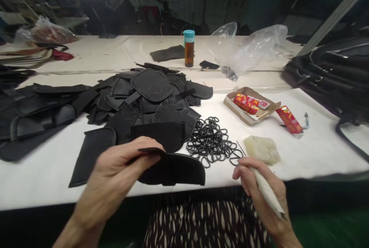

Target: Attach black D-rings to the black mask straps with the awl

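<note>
My left hand pinches a black leather piece by its left end, with the curved flap reaching right above the table's front edge. My right hand is closed around the pale wrapped handle of an awl, whose thin dark spike points up and left. At the right fingertips is a black D-ring; whether they touch it I cannot tell. Beside it lies a heap of black D-rings. Behind my left hand, many similar black leather pieces are piled up.
A yellowish wax-like block lies right of the rings. Beyond it are a cardboard tray with red boxes and another red box. Farther back stand a blue-capped bottle and clear plastic bags. A black bag is at right.
</note>
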A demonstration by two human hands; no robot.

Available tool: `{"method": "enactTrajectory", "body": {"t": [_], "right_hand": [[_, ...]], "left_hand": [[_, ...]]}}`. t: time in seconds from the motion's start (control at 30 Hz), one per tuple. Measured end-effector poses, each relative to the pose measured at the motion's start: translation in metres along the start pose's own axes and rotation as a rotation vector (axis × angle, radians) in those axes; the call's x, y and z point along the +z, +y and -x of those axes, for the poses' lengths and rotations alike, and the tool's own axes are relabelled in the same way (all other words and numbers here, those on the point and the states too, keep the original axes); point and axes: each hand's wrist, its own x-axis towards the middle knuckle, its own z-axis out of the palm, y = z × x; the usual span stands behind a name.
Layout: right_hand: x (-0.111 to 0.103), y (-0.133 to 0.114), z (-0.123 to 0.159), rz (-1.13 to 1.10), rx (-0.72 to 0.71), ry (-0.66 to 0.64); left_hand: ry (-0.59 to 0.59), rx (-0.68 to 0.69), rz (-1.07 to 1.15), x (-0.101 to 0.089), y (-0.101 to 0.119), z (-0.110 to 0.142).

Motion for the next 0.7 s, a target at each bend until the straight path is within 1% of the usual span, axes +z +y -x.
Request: {"method": "enactTrajectory", "body": {"t": [0.03,0.07,0.1,0.13,0.17,0.23,0.3,0.37,0.43,0.5,0.57,0.63,0.7], "right_hand": [[0.003,0.002,0.0,0.053,-0.073,-0.004],[0.004,0.004,0.0,0.105,-0.149,-0.005],[0.004,0.008,-0.001,0.154,-0.219,0.002],[0.002,0.013,-0.002,0.201,-0.278,0.017],[0.0,0.018,-0.003,0.25,-0.325,0.034],[-0.008,0.028,-0.005,0.363,-0.4,0.062],[-0.016,0.034,-0.005,0.471,-0.458,0.064],[-0.021,0.036,-0.003,0.558,-0.509,0.036],[-0.022,0.036,-0.001,0.622,-0.543,0.007],[-0.018,0.034,0.0,0.707,-0.609,-0.015],[-0.014,0.034,-0.002,0.792,-0.698,-0.039],[-0.009,0.034,-0.005,0.867,-0.767,-0.082],[-0.007,0.036,-0.009,0.904,-0.791,-0.123]], "left_hand": [[-0.152,-0.012,-0.037,0.01,-0.002,0.002],[-0.277,-0.015,-0.077,0.02,-0.005,0.004],[-0.346,0.008,-0.124,0.029,-0.009,0.005],[-0.341,0.063,-0.184,0.038,-0.013,0.007],[-0.3,0.142,-0.258,0.046,-0.018,0.009],[-0.17,0.326,-0.408,0.061,-0.027,0.015],[-0.063,0.464,-0.527,0.075,-0.033,0.021],[0.005,0.527,-0.606,0.085,-0.035,0.026],[0.018,0.535,-0.62,0.094,-0.034,0.03],[-0.037,0.482,-0.528,0.1,-0.032,0.032],[-0.119,0.353,-0.375,0.104,-0.029,0.032],[-0.169,0.166,-0.256,0.107,-0.028,0.031],[-0.197,-0.054,-0.196,0.107,-0.027,0.029]]}}
